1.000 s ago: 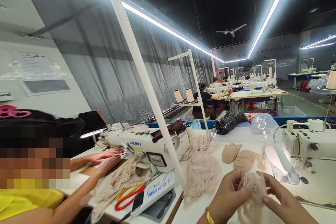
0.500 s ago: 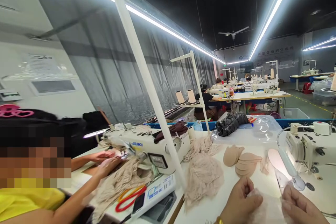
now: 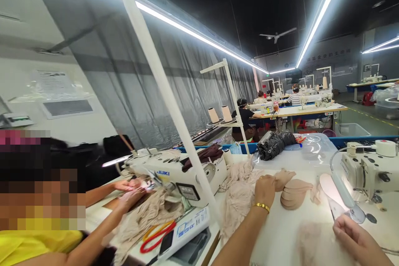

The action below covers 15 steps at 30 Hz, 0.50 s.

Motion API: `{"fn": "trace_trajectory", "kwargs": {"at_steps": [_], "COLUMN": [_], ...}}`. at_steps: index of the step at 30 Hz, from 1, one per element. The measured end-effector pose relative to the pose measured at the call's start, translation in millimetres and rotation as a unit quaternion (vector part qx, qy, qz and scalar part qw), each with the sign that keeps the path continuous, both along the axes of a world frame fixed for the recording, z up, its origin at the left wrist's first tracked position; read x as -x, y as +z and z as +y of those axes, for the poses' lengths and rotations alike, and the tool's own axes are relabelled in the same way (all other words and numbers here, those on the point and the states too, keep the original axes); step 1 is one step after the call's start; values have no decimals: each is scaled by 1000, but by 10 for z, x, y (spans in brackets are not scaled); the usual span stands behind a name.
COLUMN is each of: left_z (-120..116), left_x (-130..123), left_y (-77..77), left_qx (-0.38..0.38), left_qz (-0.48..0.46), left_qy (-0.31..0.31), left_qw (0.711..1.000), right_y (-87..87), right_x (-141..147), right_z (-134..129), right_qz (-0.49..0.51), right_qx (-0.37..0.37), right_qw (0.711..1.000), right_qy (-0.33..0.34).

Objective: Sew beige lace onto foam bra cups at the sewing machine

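we see our left hand (image 3: 264, 189), with a gold bracelet (image 3: 262, 206) at its wrist, stretched forward to a small stack (image 3: 285, 179) of beige pieces on the white table (image 3: 279, 228). its fingers are curled at the near left side of that stack, but the view from behind the knuckles is poor and we cannot tell whether they grip a piece. our right hand (image 3: 353, 232) is nearer to us, thumb and forefinger pinched on the right edge of the sheer cloth (image 3: 307, 243), which lies on the table between our arms, pale and blurred. just right of the small stack sits a fan (image 3: 293, 197) of rounded beige pieces, and to the left of our left hand spreads a lace heap (image 3: 235, 212). beyond the right hand stands a machine (image 3: 364, 170); farther back, a black bundle (image 3: 276, 145) rests on a clear lid (image 3: 311, 149). at our left, a co-worker's hands (image 3: 132, 197) work at another machine (image 3: 187, 170), with red-handled scissors (image 3: 156, 239) lying nearer us.
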<state>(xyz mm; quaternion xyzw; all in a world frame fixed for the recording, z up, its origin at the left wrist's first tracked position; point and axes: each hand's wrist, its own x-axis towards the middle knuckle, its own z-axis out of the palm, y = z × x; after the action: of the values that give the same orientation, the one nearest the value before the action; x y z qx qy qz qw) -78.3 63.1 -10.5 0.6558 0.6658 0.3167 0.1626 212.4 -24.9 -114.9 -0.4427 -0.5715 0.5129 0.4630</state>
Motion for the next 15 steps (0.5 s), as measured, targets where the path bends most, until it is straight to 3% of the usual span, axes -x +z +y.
{"fn": "trace_trajectory", "kwargs": {"at_steps": [3, 8, 11, 15], "left_z": [-160, -642, -872, -923], "left_x": [-42, -301, -504, -620], "left_y": [45, -15, -77, -19], "left_qx": [3, 82, 103, 102], "left_qz": [-107, -219, -237, -204], "left_qy": [-27, -129, -163, -166], "left_qw": [994, 964, 952, 959], "right_y": [87, 135, 194, 336], "right_x": [-13, -18, -28, -44], "right_z": [-31, -84, -122, -165], "right_qz": [41, 82, 72, 10], "right_qx": [49, 80, 66, 20], "right_qw": [998, 993, 995, 1000], "right_qy": [-10, -28, -25, 10]}}
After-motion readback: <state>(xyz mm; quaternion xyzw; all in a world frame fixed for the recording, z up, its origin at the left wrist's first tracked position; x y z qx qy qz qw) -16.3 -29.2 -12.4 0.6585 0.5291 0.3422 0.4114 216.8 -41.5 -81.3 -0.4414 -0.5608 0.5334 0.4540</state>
